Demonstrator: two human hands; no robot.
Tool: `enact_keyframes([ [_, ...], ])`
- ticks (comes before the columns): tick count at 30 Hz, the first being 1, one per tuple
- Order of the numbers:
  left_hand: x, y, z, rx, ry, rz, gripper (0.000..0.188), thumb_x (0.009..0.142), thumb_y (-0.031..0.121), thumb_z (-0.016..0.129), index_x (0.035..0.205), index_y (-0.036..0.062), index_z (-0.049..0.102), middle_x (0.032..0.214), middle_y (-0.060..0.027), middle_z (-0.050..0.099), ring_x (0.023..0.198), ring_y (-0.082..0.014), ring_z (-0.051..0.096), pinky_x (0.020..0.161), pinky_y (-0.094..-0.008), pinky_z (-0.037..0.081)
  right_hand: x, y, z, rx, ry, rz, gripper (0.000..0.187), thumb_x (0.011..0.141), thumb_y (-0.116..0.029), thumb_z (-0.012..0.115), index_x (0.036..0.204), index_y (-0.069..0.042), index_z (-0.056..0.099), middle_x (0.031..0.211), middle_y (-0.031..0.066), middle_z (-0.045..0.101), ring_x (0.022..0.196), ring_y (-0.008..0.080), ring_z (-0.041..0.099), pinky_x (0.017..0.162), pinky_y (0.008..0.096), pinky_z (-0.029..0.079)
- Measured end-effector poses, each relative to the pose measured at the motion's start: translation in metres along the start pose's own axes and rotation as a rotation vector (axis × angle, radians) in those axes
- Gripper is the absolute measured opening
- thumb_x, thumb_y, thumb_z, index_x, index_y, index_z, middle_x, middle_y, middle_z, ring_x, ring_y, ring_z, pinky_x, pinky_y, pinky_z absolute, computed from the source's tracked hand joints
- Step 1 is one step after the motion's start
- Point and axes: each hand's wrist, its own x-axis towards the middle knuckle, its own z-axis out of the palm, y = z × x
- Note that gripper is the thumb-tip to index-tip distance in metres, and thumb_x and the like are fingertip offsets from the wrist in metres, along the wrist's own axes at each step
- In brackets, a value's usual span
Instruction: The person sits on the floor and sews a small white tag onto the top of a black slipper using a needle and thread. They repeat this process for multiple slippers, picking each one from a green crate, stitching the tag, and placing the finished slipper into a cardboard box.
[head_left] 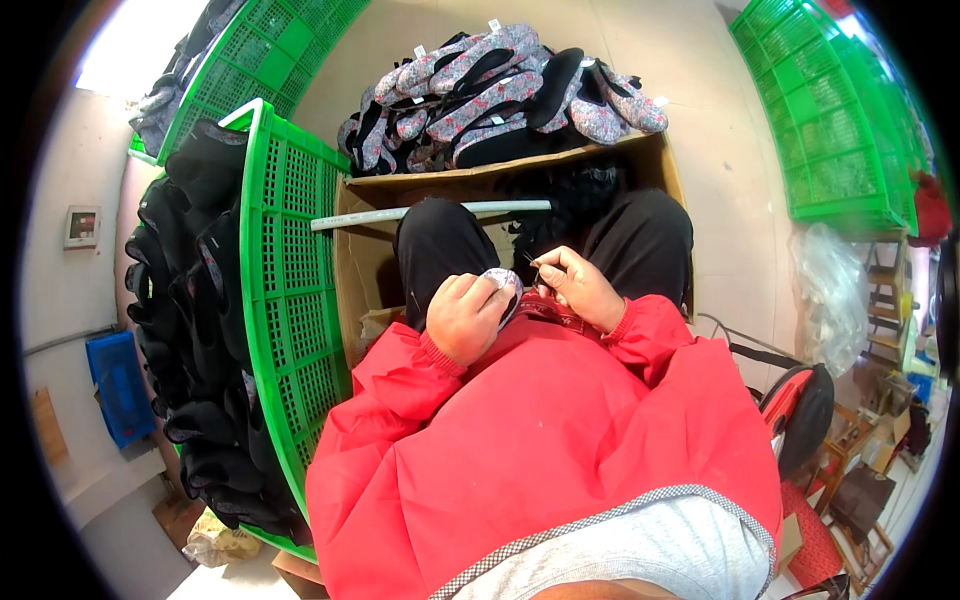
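Observation:
My left hand [463,318] is closed around a grey patterned slipper [506,284], held above my lap with only its rounded end showing past the fingers. Just to the right, my right hand [584,289] pinches a thin dark tool with narrow points [531,259], too small to name for sure. Its points sit close to the slipper but apart from it. Beyond my knees, grey and red patterned slippers with black openings and white tags [490,95] are heaped on a cardboard box [480,172].
A green plastic crate [295,270] full of black slippers [205,320] stands at my left. Across the box lies a pale pipe [430,213]. More green crates [815,120] are stacked at the far right, above a clear plastic bag [835,290]. A red and black chair [800,410] is right of me.

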Motion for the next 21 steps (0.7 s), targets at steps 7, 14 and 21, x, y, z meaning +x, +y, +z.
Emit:
enact_keyframes([
  [7, 0.017, -0.001, -0.008, 0.095, -0.175, -0.247, 0.01, 0.077, 0.013, 0.069, 0.082, 0.0074, 0.062, 0.077, -0.0066, 0.055, 0.074, -0.0267, 0.058, 0.068, -0.0394, 0.048, 0.007, 0.001, 0.023, 0.156, -0.021, -0.306, 0.04, 0.092, 0.003, 0.058, 0.13, -0.003, 0.049, 0.116, 0.0024, 0.058, 0.102, 0.0091, 0.057, 0.09, 0.023, 0.047],
  [14, 0.046, 0.0, -0.022, 0.065, -0.059, -0.183, 0.018, 0.076, 0.013, 0.072, 0.072, 0.0082, 0.055, 0.07, -0.0075, 0.053, 0.068, -0.0283, 0.058, 0.062, -0.0406, 0.047, 0.005, -0.04, 0.024, -0.486, 0.024, -0.539, 0.049, 0.082, 0.007, 0.05, 0.13, -0.004, 0.055, 0.122, 0.0135, 0.063, 0.113, 0.023, 0.062, 0.098, 0.0335, 0.047],
  [21, 0.091, 0.005, -0.035, 0.18, 0.04, -0.176, 0.018, 0.077, 0.016, 0.072, 0.072, 0.0093, 0.056, 0.071, -0.0069, 0.056, 0.068, -0.0267, 0.059, 0.062, -0.0389, 0.048, 0.011, -0.074, -0.001, 0.009, 0.121, -0.524, 0.047, 0.091, -0.003, 0.063, 0.135, 0.0, 0.046, 0.135, 0.0113, 0.055, 0.109, 0.0168, 0.059, 0.096, 0.0315, 0.048],
])
